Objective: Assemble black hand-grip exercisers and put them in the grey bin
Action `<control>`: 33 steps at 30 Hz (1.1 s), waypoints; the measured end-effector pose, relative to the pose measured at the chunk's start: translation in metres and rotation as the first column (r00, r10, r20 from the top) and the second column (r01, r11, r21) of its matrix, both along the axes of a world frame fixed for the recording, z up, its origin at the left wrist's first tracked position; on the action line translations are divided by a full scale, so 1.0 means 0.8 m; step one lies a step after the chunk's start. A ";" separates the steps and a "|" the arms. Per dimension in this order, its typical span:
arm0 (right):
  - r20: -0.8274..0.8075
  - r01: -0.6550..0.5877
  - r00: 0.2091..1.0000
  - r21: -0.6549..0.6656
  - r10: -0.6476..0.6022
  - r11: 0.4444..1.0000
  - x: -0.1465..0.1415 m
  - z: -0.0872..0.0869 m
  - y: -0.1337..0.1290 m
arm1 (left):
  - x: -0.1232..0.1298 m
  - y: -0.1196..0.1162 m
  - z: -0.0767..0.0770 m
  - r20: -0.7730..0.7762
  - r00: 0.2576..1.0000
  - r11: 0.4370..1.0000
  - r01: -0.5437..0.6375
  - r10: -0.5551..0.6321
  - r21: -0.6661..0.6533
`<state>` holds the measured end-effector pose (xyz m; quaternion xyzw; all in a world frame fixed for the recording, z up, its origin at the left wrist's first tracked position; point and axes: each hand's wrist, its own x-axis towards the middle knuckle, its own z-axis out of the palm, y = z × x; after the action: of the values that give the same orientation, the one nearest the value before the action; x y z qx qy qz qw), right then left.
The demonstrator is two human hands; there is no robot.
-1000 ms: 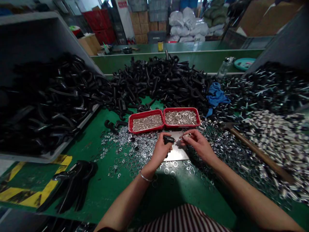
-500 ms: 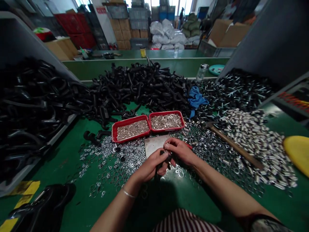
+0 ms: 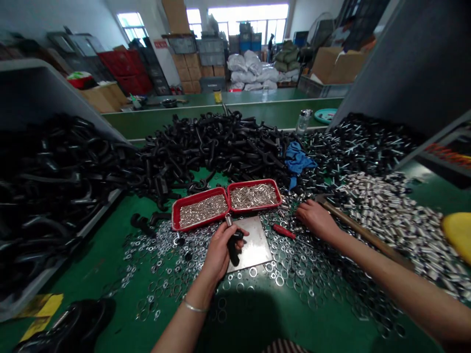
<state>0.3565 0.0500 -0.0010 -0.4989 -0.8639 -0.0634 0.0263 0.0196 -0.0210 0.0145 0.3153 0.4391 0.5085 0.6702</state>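
My left hand is wrapped round a black curved part, over a square metal plate. A silvery threaded piece sticks up at the top of that part. My right hand reaches down among small metal rings and pieces beside the hammer head; its fingertips are bent, and what lies between them is hidden. A red-handled screwdriver lies between the two hands. Behind the plate stand two red trays, the left one and the right one, filled with small metal pins.
Black curved parts are heaped behind the trays. A wooden-handled hammer lies by silvery cylinders on the right. Loose rings cover the green table. A blue cloth, glass jar and yellow dish are around.
My hands have parted. The right one moved right and forward to the small pieces, while the left kept the black part. The plate and screwdriver are more exposed, and the view has tilted up.
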 end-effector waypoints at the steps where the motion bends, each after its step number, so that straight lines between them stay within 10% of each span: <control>1: -0.035 -0.006 0.999 0.006 0.006 1.000 0.001 0.003 0.001 | 0.005 0.000 -0.004 -0.004 0.999 1.000 -0.031 0.031 0.001; 4: -0.333 0.044 0.942 -0.005 -0.043 0.999 -0.011 0.017 -0.006 | 0.016 0.000 -0.011 -0.104 0.987 0.992 -0.121 0.125 0.045; 7: -0.749 0.028 0.612 -0.299 -0.253 0.954 -0.059 0.031 -0.033 | 0.024 -0.004 -0.007 -0.286 0.941 0.977 -0.137 0.179 0.163; 10: -0.811 -0.396 0.154 -0.574 -0.565 0.717 -0.131 0.030 -0.065 | 0.031 -0.010 0.002 -0.452 0.857 0.933 -0.084 0.247 0.350; 13: -0.642 -0.649 -0.071 -0.552 -0.763 0.524 -0.187 0.014 -0.084 | 0.033 -0.016 0.008 -0.530 0.798 0.902 -0.040 0.288 0.429; 18: -0.515 -0.740 -0.100 -0.533 -0.851 0.410 -0.204 -0.006 -0.091 | 0.031 -0.026 0.005 -0.559 0.773 0.905 -0.046 0.300 0.422; 25: -0.804 -0.459 0.049 -0.545 -0.592 0.702 -0.192 0.002 -0.100 | 0.036 -0.035 0.008 -0.488 0.836 0.935 -0.080 0.252 0.345; 30: -0.574 -0.752 -0.084 -0.500 -0.815 0.430 -0.204 -0.007 -0.111 | 0.023 -0.034 0.009 -0.595 0.771 0.845 0.145 0.229 0.514; 33: -0.608 -0.757 0.099 -0.560 -0.788 0.337 -0.194 -0.010 -0.114 | 0.014 -0.023 0.003 -0.693 0.714 0.842 0.315 0.094 0.439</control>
<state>0.2014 -0.0409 -0.0093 -0.3050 -0.4141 0.8020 0.3038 0.0306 -0.0396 0.0170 0.6796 0.4788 0.4109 0.3741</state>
